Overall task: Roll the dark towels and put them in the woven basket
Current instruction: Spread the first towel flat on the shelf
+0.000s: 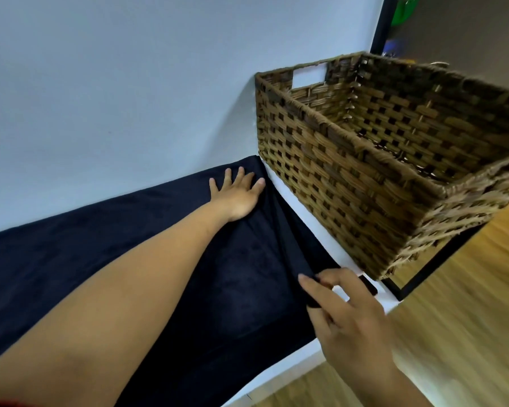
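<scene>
The work surface is a white table (288, 368) set flush against a plain pale wall (100, 98), which fills the view from 9 to 12 o'clock. A wood-grain floor (467, 304) shows at 4 o'clock, past the table's right end, and is blurred. A black metal frame bar (423, 271) runs below that end of the table. At 1 o'clock a black vertical post (379, 24) borders the wall; a green object (406, 10) beyond it is too blurred to identify.

The dark towel (241, 289) lies spread flat on the table from the centre out to 8 o'clock. Its far edge meets the wall. Its right edge is lifted into a fold.

The woven basket (350, 186) stands on the table at 2 o'clock, just beside the towel's right edge, with a strip of bare white table between them. It is rectangular, with a cut-out handle in the end wall nearest the wall. No towel is visible inside it.

The left hand (235, 198) lies at the centre, fingers straight and spread, palm pressed flat on the towel's far right corner. The right hand (353, 327), at 5 o'clock, pinches the towel's near right corner between thumb and fingers, holding it raised off the table.
</scene>
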